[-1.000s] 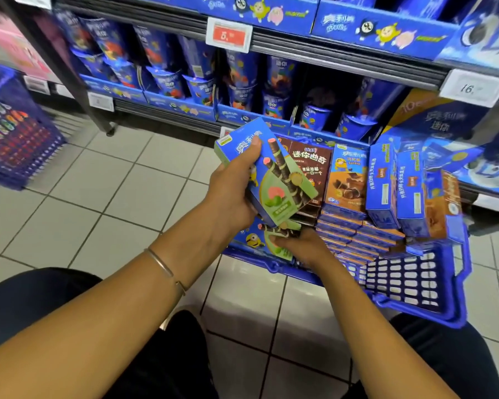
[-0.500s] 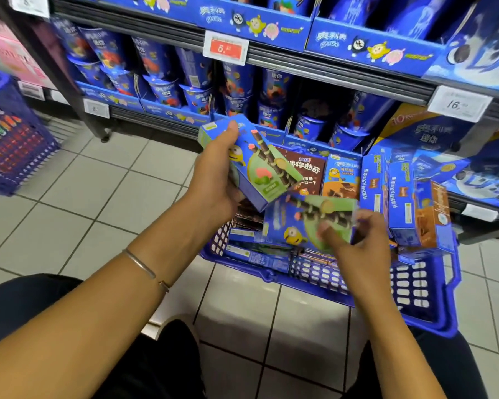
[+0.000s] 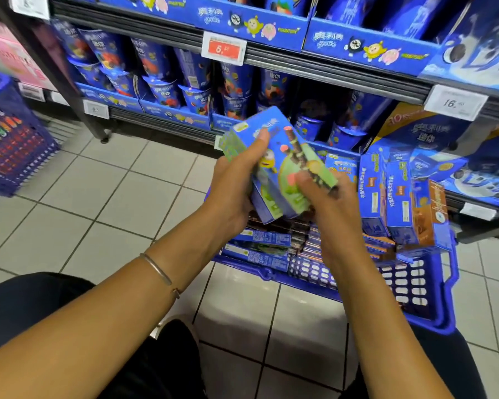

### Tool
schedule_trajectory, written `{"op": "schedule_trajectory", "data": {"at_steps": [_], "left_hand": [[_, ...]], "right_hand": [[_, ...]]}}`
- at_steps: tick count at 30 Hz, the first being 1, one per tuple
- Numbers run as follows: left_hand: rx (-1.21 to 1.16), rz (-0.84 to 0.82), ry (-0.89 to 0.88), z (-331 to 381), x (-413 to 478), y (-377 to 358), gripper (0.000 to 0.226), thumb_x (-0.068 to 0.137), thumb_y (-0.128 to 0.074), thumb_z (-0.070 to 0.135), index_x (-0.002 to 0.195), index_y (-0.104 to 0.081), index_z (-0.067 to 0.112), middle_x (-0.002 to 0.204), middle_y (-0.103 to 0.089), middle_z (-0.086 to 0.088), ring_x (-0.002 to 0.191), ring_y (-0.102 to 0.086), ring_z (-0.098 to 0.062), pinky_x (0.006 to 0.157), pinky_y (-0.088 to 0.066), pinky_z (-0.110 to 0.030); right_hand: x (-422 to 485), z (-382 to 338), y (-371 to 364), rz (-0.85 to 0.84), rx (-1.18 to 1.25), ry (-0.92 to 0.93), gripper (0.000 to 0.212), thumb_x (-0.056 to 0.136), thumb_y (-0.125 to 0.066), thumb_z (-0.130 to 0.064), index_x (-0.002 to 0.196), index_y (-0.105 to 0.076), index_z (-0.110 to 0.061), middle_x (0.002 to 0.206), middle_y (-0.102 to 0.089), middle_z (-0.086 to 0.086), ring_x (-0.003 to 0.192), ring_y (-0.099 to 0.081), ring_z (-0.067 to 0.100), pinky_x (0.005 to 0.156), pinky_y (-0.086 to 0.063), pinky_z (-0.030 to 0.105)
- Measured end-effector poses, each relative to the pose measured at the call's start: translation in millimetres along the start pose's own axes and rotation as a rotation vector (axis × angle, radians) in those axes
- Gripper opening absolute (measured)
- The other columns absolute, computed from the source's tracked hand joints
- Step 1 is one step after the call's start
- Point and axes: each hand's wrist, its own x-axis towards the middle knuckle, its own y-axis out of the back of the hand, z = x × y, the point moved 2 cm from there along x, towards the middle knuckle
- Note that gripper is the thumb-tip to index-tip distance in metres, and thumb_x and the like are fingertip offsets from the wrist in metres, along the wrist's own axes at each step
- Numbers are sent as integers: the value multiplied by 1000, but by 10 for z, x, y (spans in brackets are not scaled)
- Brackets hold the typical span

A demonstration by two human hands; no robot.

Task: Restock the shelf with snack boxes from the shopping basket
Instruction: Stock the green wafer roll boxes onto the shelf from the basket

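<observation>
Left hand [image 3: 231, 191] and right hand [image 3: 330, 210] grip snack boxes [image 3: 274, 171] between basket [image 3: 409, 286] and shelf [image 3: 300, 67].

Person crouched at the shelf [image 3: 314, 64], blue shopping basket [image 3: 415, 286] on the tiles in front. The left hand [image 3: 236, 182] grips two blue-and-green snack boxes [image 3: 274, 156] stacked together, tilted, thumb across the front. The right hand [image 3: 326, 197] holds the front box's lower end. More boxes packed in the basket. Thin bangle [image 3: 159, 272] on the left wrist.

The shopping basket [image 3: 432, 295] stands on the floor [image 3: 113, 197] before the shelf [image 3: 329, 70], with snack boxes [image 3: 401, 203] stacked inside. Above it, the left hand [image 3: 231, 191] and right hand [image 3: 329, 208] hold 2 boxes [image 3: 271, 174] between them. Another basket [image 3: 9, 156] sits far left.
</observation>
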Motion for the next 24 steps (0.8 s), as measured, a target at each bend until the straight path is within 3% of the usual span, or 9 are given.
{"op": "schedule_trajectory", "data": {"at_steps": [5,9,11,13,15,17,19,22,24], "left_hand": [[46,86,-71,-33,39,78,38,93,-77,10,130,-68,2,119,-78,-17,107,-76,-36,94,-62,-55],[37,141,-62,63,89,146,57,86,-84,10,137,-59,1,119,-77,-16,104,-77,-37,88,-64,-57],[38,159,-80,96,107,165,62,83,-85,6,137,-57,0,118,-77,-16,101,-78,-36,82,-66,-50],[37,151,-82,111,115,160,61,83,-85,3,136,-57,-2,116,-78,-17,95,-79,-34,73,-66,-44],[52,135,-72,106,122,151,61,83,-86,4,136,-58,-2,115,-78,-17,93,-79,-33,71,-65,-41],[66,118,-66,92,129,141,60,83,-86,5,136,-59,-2,116,-78,-16,91,-79,-32,70,-65,-40],[78,109,-56,79,132,136,58,84,-86,6,136,-59,-1,115,-79,-15,87,-79,-29,68,-64,-38],[92,101,-37,68,130,138,59,84,-86,7,136,-58,0,116,-79,-14,87,-79,-29,69,-66,-40],[92,99,-29,84,136,145,59,84,-85,7,136,-59,0,116,-78,-14,96,-79,-34,79,-67,-48]], "right_hand": [[-32,117,-84,-78,-240,116,34,82,-77,-40,110,-68,-24,130,-57,9,118,-60,21,96,-54,40],[53,439,169,69,-181,-2,25,96,-63,-37,94,-64,-13,103,-69,10,95,-65,16,81,-51,33],[135,727,261,-108,-422,-166,31,97,-64,-35,97,-65,-4,90,-70,9,87,-65,20,73,-49,32],[192,1030,260,-435,-778,-300,35,95,-66,-35,99,-66,0,84,-63,9,82,-59,21,70,-43,33],[229,1273,206,-678,-1082,-370,34,96,-64,-38,111,-67,-7,102,-65,8,93,-59,22,79,-45,34],[273,1382,160,-753,-1140,-437,39,98,-61,-35,130,-61,-15,129,-61,8,115,-57,24,94,-45,34],[316,1420,126,-811,-1142,-446,44,98,-61,-33,140,-56,-20,141,-55,5,124,-53,24,102,-42,32],[349,1441,169,-864,-1178,-379,37,99,-60,-34,135,-60,-23,137,-59,4,123,-54,23,106,-44,34],[342,1383,263,-836,-1160,-318,37,100,-58,-42,133,-61,-25,134,-60,0,122,-56,22,104,-45,35]]}}
